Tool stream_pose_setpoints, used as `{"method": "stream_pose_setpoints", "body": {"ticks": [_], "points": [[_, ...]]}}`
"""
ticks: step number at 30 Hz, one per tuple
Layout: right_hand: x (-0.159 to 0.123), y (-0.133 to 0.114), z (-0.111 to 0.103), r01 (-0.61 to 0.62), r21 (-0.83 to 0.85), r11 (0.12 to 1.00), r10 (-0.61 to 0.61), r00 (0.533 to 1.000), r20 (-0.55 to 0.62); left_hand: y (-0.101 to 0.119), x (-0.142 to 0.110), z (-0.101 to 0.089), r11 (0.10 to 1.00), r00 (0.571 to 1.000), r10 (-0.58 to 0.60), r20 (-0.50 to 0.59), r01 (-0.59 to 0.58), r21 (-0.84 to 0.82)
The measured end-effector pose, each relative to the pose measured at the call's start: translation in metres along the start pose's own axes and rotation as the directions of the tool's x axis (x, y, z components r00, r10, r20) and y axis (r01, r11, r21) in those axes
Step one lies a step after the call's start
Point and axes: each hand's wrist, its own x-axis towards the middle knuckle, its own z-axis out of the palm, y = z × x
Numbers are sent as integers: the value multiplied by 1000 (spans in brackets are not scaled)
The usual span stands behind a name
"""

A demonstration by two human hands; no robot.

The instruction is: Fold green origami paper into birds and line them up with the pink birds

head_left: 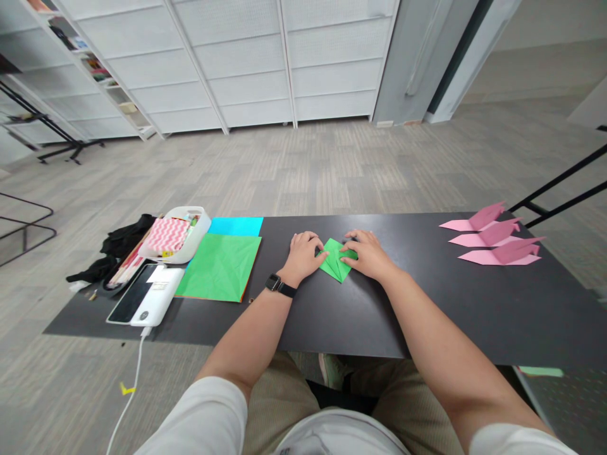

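Note:
A small green origami paper [337, 260], folded into a diamond with creases and flaps, lies on the dark table between my hands. My left hand [304, 254], with a black watch on its wrist, has its thumb and curled fingers at the paper's left corner. On the opposite corner, my right hand [368, 254] pinches the paper between thumb and forefinger. My fingertips cover both side corners. To the left lies a stack of square paper with a green sheet [222, 266] on top and a blue sheet [239, 226] showing behind it.
Several pink paper cranes [500, 254] stand at the table's [427, 309] right. On the left are a white basket [196, 237] with a pink zigzag-patterned item, a phone [130, 297], a white power bank [159, 297] with its cable, and black cloth [126, 239].

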Motion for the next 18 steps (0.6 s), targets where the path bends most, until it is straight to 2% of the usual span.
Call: {"method": "stream_pose_setpoints", "body": {"ticks": [7,13,18], "points": [[-1,-8,-1,96,-23,995,-95,994,47,5,2,0,1000,1000,7,-5,-7,27],[-1,-11,-1,16,-84,996,-11,998,66,8,3,-5,998,995,53,-89,-50,33],[-1,-11,-1,-21,-93,995,26,998,50,9,1,-5,995,996,85,-42,-82,58]]}}
